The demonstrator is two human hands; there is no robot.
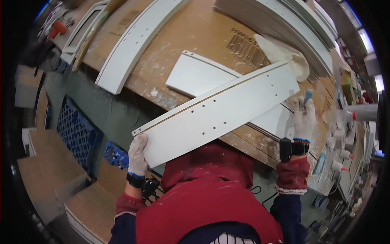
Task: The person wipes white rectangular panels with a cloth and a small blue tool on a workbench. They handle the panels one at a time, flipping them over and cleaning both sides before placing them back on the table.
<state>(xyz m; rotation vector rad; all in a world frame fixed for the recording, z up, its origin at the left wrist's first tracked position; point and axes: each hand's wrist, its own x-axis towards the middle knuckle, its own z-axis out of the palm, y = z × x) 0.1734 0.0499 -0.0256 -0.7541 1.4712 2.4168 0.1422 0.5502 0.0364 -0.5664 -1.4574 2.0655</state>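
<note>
A long white panel (219, 112) with a row of small drilled holes and a groove along its far edge lies tilted across the front of the workbench. My gloved left hand (139, 152) grips its left end, which sticks out past the bench edge. Beside the panel's right end, my gloved right hand (304, 120) is closed with a small blue object (308, 94) at its fingertips; what kind it is does not show. Beneath the held panel lies another white panel (201, 73), partly covered. A cream cloth (284, 55) rests just beyond the right end.
Cardboard (162, 53) covers the bench. A white board (138, 40) lies at the far left, and stacked boards (280, 28) stand at the far right. Small white bottles (338, 166) are on the right. A blue plastic pallet (77, 132) and cardboard boxes (53, 162) sit on the left.
</note>
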